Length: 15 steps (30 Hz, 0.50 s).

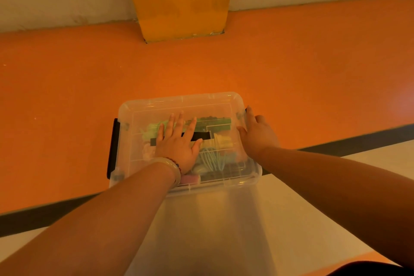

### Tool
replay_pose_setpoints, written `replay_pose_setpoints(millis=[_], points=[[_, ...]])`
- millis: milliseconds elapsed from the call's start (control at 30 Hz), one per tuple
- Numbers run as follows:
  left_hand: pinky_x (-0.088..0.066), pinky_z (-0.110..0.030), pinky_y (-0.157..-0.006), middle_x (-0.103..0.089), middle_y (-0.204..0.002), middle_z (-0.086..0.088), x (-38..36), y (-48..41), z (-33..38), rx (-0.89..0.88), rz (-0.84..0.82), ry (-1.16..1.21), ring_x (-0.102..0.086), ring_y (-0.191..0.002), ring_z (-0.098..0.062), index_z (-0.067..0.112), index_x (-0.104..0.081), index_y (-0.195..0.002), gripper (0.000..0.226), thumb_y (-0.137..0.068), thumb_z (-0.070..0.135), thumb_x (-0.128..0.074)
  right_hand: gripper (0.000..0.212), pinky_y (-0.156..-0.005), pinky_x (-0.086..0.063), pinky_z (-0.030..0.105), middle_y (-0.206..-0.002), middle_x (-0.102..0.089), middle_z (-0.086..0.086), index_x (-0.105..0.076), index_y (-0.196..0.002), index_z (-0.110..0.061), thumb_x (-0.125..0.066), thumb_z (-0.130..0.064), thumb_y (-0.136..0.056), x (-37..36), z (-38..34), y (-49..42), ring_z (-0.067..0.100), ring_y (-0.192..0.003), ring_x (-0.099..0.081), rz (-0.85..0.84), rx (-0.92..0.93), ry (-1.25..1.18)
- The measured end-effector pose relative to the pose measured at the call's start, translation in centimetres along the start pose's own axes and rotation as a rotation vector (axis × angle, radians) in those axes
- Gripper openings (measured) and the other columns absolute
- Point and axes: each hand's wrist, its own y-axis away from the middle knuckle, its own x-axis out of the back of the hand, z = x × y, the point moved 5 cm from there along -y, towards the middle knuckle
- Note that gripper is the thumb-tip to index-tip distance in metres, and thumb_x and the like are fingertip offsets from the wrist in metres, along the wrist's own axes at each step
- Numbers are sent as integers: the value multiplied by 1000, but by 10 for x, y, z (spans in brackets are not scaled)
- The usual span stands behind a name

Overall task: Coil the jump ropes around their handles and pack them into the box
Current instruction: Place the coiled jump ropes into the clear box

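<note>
Our left hand point(177, 143) lies flat, fingers straight, on the clear plastic lidded box point(156, 105) of coiled jump ropes point(210, 157). Our right hand point(255, 132) grips its right edge.

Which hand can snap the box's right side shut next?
Probably the right: the right hand grips the box at its right edge, while the left hand lies flat on the middle of the lid.

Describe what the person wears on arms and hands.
Both forearms are bare: no sleeves, no gloves. The left hand has at its wrist a pale, translucent bangle and a beaded bracelet with red and blue beads. The right hand and wrist wear nothing visible.
</note>
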Motion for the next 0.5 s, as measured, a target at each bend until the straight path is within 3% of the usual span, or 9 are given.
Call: replay_pose_setpoints(millis=[300,500], points=[[8,-41,-118,19,-160,0,3,4,-2,-17,-24,33,19,-147,-21,34,7,-152,59,-100,53,-14,61,-85,-47,41,-131,-38,16,2,-154,-27,-33,-33,-104,1,-8,3,33,-110,-49,-8,-7,62],[7,-41,-118,18,-160,0,9,16,-54,-38,-11,-70,18,-147,-20,36,7,-152,62,-99,56,-18,59,-78,-45,37,-128,-38,15,-1,-154,-27,-32,-28,-105,2,-16,5,32,-104,-50,-2,23,122]])
